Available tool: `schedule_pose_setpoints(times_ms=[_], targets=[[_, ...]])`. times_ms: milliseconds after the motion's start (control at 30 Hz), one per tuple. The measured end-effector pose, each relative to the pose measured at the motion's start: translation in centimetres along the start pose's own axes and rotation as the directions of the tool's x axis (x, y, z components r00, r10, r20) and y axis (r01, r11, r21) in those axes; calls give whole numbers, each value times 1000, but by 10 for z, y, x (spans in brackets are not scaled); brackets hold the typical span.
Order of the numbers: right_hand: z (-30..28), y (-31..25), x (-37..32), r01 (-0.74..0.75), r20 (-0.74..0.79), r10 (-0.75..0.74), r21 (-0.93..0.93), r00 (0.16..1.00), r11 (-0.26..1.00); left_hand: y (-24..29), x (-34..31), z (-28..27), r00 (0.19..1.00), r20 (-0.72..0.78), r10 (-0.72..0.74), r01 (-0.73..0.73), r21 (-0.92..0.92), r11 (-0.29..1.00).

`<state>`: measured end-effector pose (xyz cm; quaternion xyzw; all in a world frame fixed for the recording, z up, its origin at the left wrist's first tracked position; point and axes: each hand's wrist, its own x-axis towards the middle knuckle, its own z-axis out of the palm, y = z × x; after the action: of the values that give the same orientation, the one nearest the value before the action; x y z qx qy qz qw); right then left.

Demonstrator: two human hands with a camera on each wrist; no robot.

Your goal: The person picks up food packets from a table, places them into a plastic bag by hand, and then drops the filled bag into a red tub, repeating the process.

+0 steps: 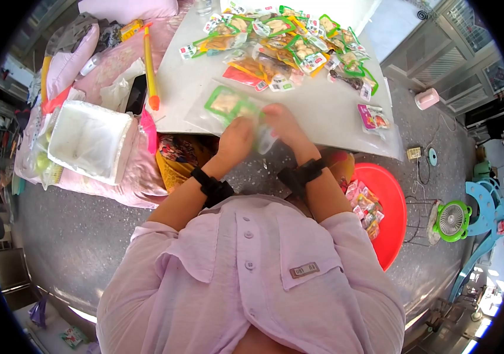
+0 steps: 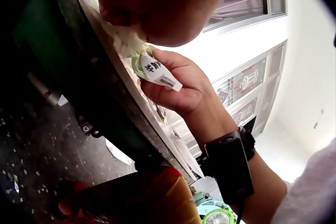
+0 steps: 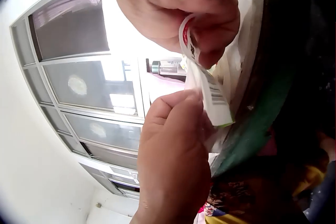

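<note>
At the near edge of the white table (image 1: 323, 112) my two hands meet. My left hand (image 1: 235, 138) (image 2: 157, 3) (image 3: 173, 150) pinches the near corner of a clear plastic bag (image 1: 216, 109) that lies flat with a green-edged packet inside. Close beside it, my right hand (image 1: 281, 123) (image 2: 178, 85) (image 3: 178, 8) pinches a small white and green snack packet (image 2: 155, 69) (image 3: 210, 92) with a barcode. In the head view that packet is blurred between the hands. Black camera bands sit on both wrists.
Several snack packets are heaped (image 1: 287, 41) at the table's far side, and a pink one (image 1: 373, 116) lies at the right edge. A red basin (image 1: 390, 200) holding packets stands on the floor to my right. A white foam box (image 1: 90, 138) and an orange stick (image 1: 150, 65) lie on the left.
</note>
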<state>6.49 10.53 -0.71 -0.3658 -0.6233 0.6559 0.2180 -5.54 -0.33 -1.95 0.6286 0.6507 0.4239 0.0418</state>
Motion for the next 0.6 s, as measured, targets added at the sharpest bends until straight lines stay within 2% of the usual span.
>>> schedule_pose_setpoints(times_ms=[33,133,233,333,433,533,600], targets=[[-1,1,-1,14,-18,-14,17,1000,1000,-1,-1,-1,1000,12,-14,14,6,1000],[-20,4,-12,-152,-3,153,72,988,986,-8,-4,1,999,7,-37,37,-21,999],[-24,-8,-35,-257,29,262,-113,965,960,-6,-4,-2,998,19,-62,63,-52,997],[-15,-12,-46,-241,44,245,-75,968,968,2,-1,-5,997,28,-74,75,-33,997],[-6,-8,-40,-158,51,159,-20,986,987,2,0,1,1000,18,-12,11,23,1000],[6,-22,-35,-174,20,174,-32,985,984,5,3,-2,995,93,-40,37,39,999],[11,-16,-22,-164,42,162,47,986,985,12,4,-6,998,61,-5,3,32,999]])
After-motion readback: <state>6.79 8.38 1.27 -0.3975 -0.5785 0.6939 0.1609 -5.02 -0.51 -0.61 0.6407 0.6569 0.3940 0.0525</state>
